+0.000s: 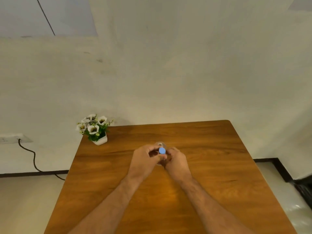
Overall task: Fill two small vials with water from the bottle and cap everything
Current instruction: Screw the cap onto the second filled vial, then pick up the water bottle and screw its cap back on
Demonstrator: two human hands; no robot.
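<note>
A small clear bottle with a round blue cap (162,150) stands near the middle of the wooden table (211,166), seen from above. My left hand (144,158) curls around it from the left, with its fingertips close to the cap. From the right, my right hand (176,160) closes against the bottle's lower part. Just behind the cap shows a bit of clear glass or plastic (160,143); I cannot tell whether it is a vial or part of the bottle. Whatever else stands between the hands is hidden.
A white pot of artificial white flowers (94,130) stands on the table's far left corner. The table meets the wall at the back. A wall socket (11,138) with a dark cable lies to the left, above the floor.
</note>
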